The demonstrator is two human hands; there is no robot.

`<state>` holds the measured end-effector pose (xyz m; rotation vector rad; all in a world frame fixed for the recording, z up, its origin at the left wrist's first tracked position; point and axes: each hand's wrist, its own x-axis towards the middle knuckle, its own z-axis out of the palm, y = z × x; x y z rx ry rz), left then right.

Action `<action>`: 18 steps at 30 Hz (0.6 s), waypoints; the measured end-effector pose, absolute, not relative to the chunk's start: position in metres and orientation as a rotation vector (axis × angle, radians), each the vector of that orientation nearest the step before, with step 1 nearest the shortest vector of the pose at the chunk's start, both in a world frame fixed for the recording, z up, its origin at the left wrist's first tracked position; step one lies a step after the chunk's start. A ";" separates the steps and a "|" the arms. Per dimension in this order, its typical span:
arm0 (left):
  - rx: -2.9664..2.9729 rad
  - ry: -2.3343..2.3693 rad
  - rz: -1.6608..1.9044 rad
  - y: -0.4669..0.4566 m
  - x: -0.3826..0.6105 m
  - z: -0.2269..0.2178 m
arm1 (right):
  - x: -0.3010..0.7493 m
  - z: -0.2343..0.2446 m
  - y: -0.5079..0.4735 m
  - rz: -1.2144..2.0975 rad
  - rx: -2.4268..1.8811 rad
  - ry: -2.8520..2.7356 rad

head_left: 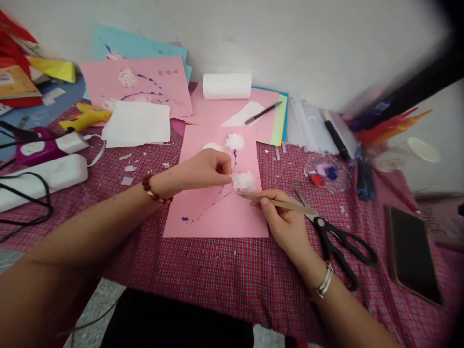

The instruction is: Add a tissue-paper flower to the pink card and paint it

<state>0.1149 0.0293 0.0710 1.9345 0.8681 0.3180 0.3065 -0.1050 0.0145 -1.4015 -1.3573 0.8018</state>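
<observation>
In front of me lies a sheet of pink paper (203,203) with dark blue painted stem marks and several fluffy white flowers. My left hand (208,169) is closed in a pinch, its fingertips at the left edge of the lowest white flower (245,181). My right hand (282,215) grips a slim, flat beige tool (290,205) with a narrow tip. That tip points left, just below the same flower. Another white flower (235,141) sits higher up, and one beside it is partly hidden behind my left hand.
Black-handled scissors (321,222) lie open beside my right hand. A phone (413,251) is at the right, near a paint palette (328,174). White tissues (137,124), a yellow glue gun (85,117) and a power strip (47,179) with cables occupy the left. A white roll (226,86) stands behind.
</observation>
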 end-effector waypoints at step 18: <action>2.214 0.725 0.103 0.034 0.118 0.069 | 0.308 0.013 -0.097 0.816 -1.423 -1.240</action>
